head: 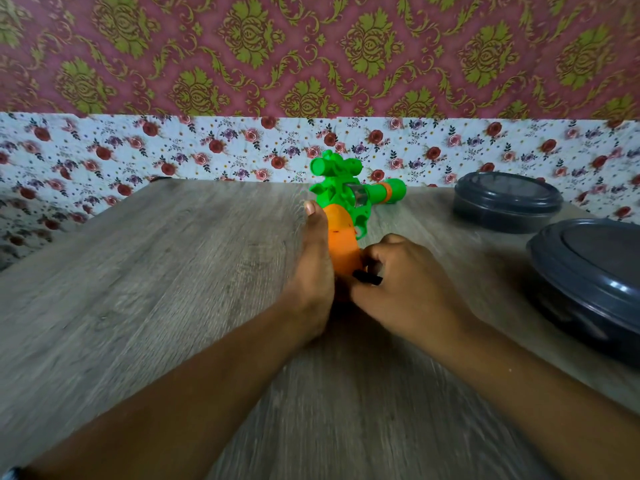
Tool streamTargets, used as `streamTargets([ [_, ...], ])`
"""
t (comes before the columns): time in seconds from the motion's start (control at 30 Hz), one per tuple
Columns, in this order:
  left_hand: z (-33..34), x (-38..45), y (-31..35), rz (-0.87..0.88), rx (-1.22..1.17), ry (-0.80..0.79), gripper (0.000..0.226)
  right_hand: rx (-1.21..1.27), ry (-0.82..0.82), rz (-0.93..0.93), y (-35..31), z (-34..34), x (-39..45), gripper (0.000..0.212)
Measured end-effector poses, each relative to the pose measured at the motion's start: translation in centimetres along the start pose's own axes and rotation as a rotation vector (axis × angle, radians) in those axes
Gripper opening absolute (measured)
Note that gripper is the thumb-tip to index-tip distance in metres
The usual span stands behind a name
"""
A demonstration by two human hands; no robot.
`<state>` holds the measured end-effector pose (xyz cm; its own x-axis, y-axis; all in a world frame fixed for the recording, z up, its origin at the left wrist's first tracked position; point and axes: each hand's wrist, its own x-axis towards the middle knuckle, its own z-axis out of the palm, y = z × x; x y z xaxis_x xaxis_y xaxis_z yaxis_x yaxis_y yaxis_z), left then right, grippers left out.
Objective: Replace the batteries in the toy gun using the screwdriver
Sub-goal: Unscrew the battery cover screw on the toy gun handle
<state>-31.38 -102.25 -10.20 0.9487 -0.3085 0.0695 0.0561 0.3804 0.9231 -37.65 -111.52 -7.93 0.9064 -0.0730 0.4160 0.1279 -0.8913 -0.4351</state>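
Observation:
A green toy gun (pixel 349 188) with an orange grip (pixel 341 237) lies on the wooden table (pixel 156 271), its barrel pointing right and away from me. My left hand (pixel 311 271) lies along the left side of the orange grip, thumb stretched up it; the other fingers are hidden behind the grip. My right hand (pixel 401 289) is curled at the butt of the grip and pinches a small black object (pixel 367 277), which looks like a screwdriver handle. Its tip is hidden. No batteries show.
Two dark round lidded containers stand at the right: one (pixel 507 200) near the back wall, a larger one (pixel 588 282) closer to me at the table's right edge. A flowered wall runs along the back of the table.

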Motion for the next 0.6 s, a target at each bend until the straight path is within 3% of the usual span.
streamTargets([
  [0.1, -0.1, -0.1, -0.4, 0.011, 0.022, -0.059, 0.068, 0.023, -0.019, 0.037, -0.1, -0.1, 0.0, 0.025],
  [0.3, 0.1, 0.3, -0.2, -0.021, -0.006, 0.013, 0.068, 0.435, 0.025, 0.232, 1.7, -2.7, 1.5, 0.017],
  [0.47, -0.3, 0.8, -0.2, 0.014, -0.049, 0.111, 0.016, 0.319, 0.026, 0.436, 6.5, -3.6, 2.5, 0.019],
  [0.6, -0.4, 0.8, -0.3, 0.032, -0.012, 0.128, 0.018, 0.211, -0.066, 0.584, 7.8, -3.0, 2.6, 0.037],
])
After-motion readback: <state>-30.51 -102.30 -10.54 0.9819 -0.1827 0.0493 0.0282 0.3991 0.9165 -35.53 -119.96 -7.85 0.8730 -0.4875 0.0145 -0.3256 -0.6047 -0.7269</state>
